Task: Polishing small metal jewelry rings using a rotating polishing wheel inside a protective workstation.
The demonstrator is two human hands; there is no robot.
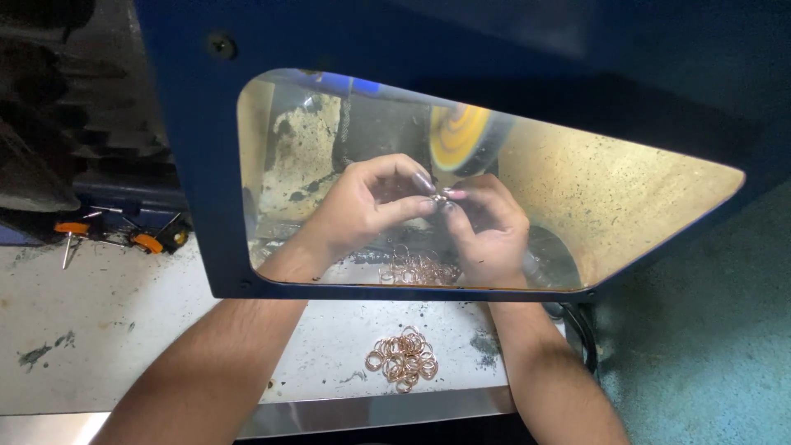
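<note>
Lying at the far left, at about nine o'clock, two orange-handled tools (124,236) are resting against a dark machine base, on a pale, scuffed worktop (99,321) that is showing black stains and is ending in a bright metal lip along its near edge. Rising over the middle of the bench, a blue guard frame (194,165) is holding a clear window, and both forearms are passing beneath it. Seen through the window, the left hand (362,206) is curling inward, its thumb and forefinger pressing together on a small ring (441,198) near the centre. Just right of it, the right hand (490,235) is pinching the same ring from the other side, fingertips of both hands nearly touching. Directly above them, at twelve o'clock, a yellow buffing wheel (463,140) is sitting just beyond the ring; whether it is touching cannot be told. Below the hands, a loose heap of copper rings (418,268) is lying inside the guard, and a second pile of copper rings (402,360) is lying at six o'clock on the open worktop. To the right, around four o'clock, a rough teal floor (700,354) is showing.
</note>
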